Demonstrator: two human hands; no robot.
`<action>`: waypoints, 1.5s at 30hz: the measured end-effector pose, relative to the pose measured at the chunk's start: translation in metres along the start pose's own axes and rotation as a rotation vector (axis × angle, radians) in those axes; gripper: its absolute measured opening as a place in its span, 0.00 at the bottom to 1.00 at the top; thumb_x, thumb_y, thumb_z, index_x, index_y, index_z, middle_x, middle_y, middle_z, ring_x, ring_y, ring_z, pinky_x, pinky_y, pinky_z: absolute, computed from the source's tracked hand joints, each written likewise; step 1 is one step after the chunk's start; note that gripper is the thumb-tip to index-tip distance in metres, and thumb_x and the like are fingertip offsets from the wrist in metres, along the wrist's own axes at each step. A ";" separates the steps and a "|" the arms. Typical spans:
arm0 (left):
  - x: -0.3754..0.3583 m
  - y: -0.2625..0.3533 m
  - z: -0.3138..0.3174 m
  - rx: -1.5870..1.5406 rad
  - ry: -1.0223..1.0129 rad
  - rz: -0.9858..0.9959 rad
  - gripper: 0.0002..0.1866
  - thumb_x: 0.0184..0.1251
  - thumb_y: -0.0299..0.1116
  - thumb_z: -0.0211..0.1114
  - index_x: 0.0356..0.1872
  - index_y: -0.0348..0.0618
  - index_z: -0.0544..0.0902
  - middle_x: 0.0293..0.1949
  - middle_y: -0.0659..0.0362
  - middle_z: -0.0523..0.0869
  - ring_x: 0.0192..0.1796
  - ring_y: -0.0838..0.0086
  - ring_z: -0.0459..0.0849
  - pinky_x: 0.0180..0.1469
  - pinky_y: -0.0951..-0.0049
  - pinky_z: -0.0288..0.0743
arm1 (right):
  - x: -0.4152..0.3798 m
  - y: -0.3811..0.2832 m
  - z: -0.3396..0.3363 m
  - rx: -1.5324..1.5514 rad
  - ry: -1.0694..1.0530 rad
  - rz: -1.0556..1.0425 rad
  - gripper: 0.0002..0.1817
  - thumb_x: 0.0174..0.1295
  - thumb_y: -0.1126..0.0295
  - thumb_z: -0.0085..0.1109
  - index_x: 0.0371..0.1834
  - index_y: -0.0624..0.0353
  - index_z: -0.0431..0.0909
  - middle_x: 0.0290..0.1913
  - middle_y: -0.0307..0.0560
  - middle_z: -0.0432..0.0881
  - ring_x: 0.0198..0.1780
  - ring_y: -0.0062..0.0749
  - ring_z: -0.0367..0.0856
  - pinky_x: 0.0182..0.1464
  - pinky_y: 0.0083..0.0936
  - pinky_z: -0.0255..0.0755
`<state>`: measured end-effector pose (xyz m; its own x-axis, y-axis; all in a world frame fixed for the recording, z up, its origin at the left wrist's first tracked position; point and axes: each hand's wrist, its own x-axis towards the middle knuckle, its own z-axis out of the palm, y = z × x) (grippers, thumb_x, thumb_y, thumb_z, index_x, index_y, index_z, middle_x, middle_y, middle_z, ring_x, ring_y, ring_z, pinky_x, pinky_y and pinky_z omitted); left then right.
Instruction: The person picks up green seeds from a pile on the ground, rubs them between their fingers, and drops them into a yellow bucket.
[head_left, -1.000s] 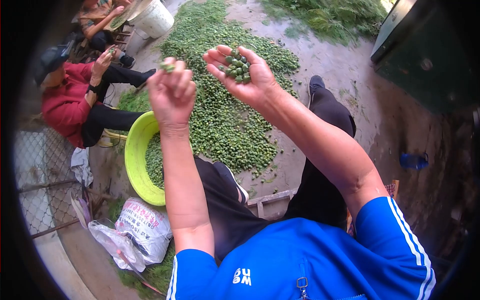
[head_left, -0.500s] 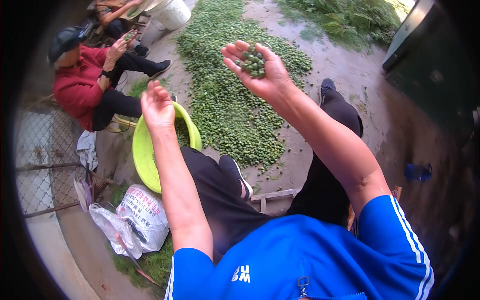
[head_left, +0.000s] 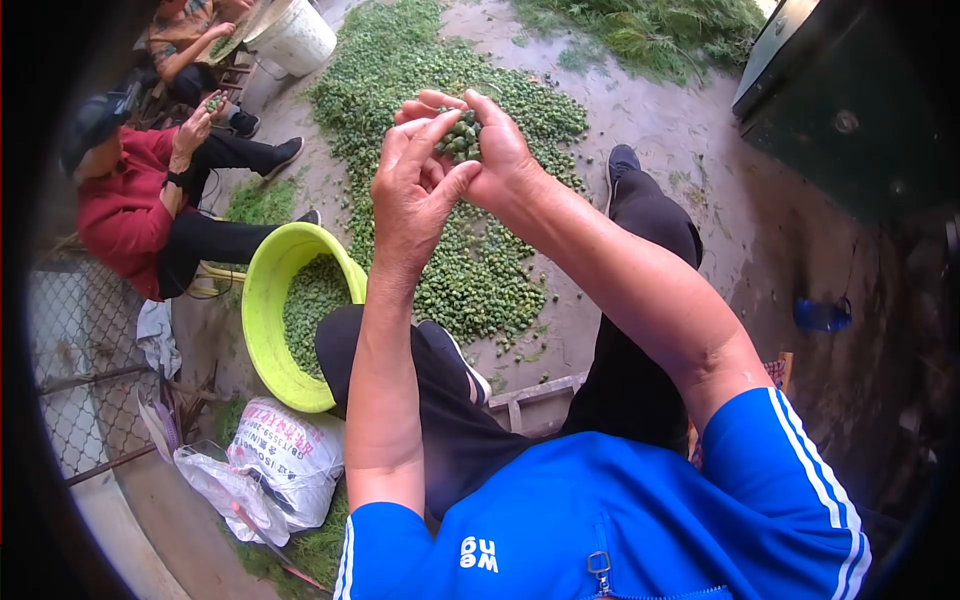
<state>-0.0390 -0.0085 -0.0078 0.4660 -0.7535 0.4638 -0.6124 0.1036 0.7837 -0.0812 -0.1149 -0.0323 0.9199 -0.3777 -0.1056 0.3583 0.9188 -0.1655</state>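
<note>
My right hand (head_left: 505,158) is cupped, palm up, around a small heap of round green pods (head_left: 462,140). Against it from the left is my left hand (head_left: 408,195), its fingers bent and its index fingertip and thumb on either side of the pods. Both hands are raised above a wide spread of the same green pods (head_left: 480,280) on the floor. A yellow-green basin (head_left: 262,330), tilted and partly filled with pods, stands to the left of my left forearm.
A person in a red top (head_left: 125,205) sits at left, holding pods; another person (head_left: 185,40) sits behind, near a white bucket (head_left: 305,40). Green plants (head_left: 670,35) lie at the back. A white sack (head_left: 290,455) is beside the basin; a dark panel (head_left: 850,120) stands right.
My left hand has moved from above the basin to the pods in my right hand, and its fingers have closed in. The view has shifted, showing more of the basin's inside.
</note>
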 end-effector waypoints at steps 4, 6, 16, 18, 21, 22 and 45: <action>-0.002 -0.004 -0.003 0.023 -0.053 -0.035 0.27 0.50 0.20 0.71 0.55 0.46 0.80 0.43 0.62 0.75 0.25 0.88 0.70 0.28 0.85 0.69 | -0.002 0.007 0.000 -0.089 0.105 0.031 0.27 0.74 0.53 0.26 0.52 0.61 0.73 0.53 0.53 0.76 0.57 0.42 0.73 0.61 0.43 0.69; -0.002 -0.006 -0.003 0.014 -0.065 -0.047 0.26 0.50 0.20 0.70 0.54 0.46 0.80 0.43 0.62 0.75 0.24 0.88 0.70 0.27 0.85 0.69 | -0.002 0.009 -0.002 -0.099 0.097 0.033 0.27 0.74 0.53 0.26 0.53 0.62 0.73 0.53 0.54 0.75 0.57 0.42 0.73 0.61 0.43 0.69; -0.001 -0.006 0.003 0.051 -0.012 -0.064 0.22 0.49 0.19 0.66 0.50 0.44 0.81 0.42 0.60 0.74 0.23 0.87 0.71 0.25 0.84 0.69 | -0.008 0.010 0.004 -0.179 0.148 0.008 0.27 0.73 0.55 0.25 0.53 0.63 0.73 0.51 0.55 0.77 0.53 0.43 0.76 0.58 0.42 0.72; -0.001 -0.007 0.004 0.026 -0.008 -0.068 0.22 0.50 0.19 0.66 0.50 0.44 0.81 0.42 0.60 0.75 0.23 0.87 0.71 0.26 0.85 0.68 | -0.005 0.010 0.000 -0.175 0.131 0.008 0.27 0.73 0.55 0.26 0.53 0.63 0.73 0.51 0.54 0.77 0.53 0.43 0.76 0.57 0.41 0.73; 0.000 -0.007 0.003 -0.006 -0.005 -0.076 0.22 0.49 0.19 0.66 0.49 0.45 0.81 0.43 0.61 0.75 0.24 0.87 0.70 0.26 0.85 0.68 | -0.004 0.010 -0.001 -0.170 0.126 0.018 0.27 0.73 0.55 0.26 0.53 0.63 0.72 0.51 0.54 0.77 0.52 0.42 0.76 0.56 0.40 0.74; 0.000 -0.005 0.003 -0.018 -0.020 -0.072 0.21 0.49 0.19 0.66 0.48 0.45 0.82 0.43 0.61 0.75 0.24 0.87 0.70 0.26 0.85 0.68 | -0.005 0.010 -0.001 -0.172 0.140 0.026 0.27 0.73 0.54 0.26 0.53 0.63 0.72 0.51 0.54 0.77 0.52 0.42 0.76 0.55 0.40 0.74; 0.002 -0.028 -0.001 -0.483 0.015 -0.266 0.08 0.65 0.22 0.56 0.43 0.38 0.79 0.41 0.61 0.81 0.24 0.87 0.71 0.25 0.86 0.68 | 0.010 0.019 -0.018 0.035 0.145 -0.022 0.26 0.72 0.52 0.28 0.47 0.62 0.74 0.39 0.52 0.75 0.36 0.42 0.74 0.33 0.44 0.74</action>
<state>-0.0203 -0.0117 -0.0282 0.5756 -0.7856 0.2269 -0.1111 0.1998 0.9735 -0.0679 -0.1030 -0.0541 0.8802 -0.4076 -0.2430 0.3853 0.9128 -0.1356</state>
